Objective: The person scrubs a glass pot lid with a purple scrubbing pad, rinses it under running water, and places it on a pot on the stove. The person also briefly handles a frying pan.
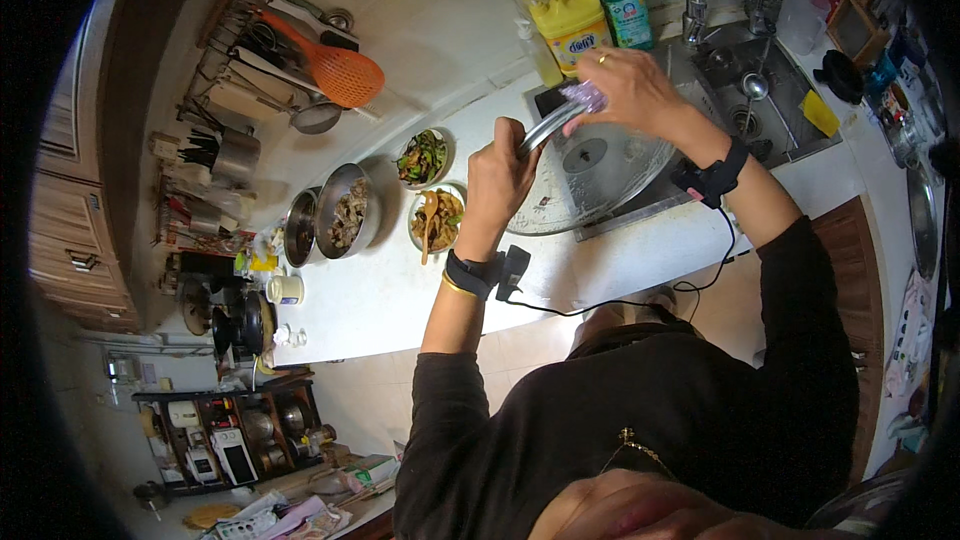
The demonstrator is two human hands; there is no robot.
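My left hand [501, 172] grips the metal-edged rim of a large glass pot lid [607, 195], which is tilted over the edge of the sink. My right hand [626, 90] pinches a purple scrubbing pad [585, 96] against the upper part of the same rim. A round dark fitting shows near the lid's middle, and the sink's steel edge is visible through the glass. Both wrists wear black straps with small devices; a cable hangs from each.
Left of my left hand are a plate of green peppers [422, 158], a dish of food [437, 217] with a spoon, and a steel bowl [349, 211]. Behind my right hand stand a yellow detergent jug [570, 22] and a green bottle [626, 7]. The faucet [695, 0] rises beside the sink basin [780, 60].
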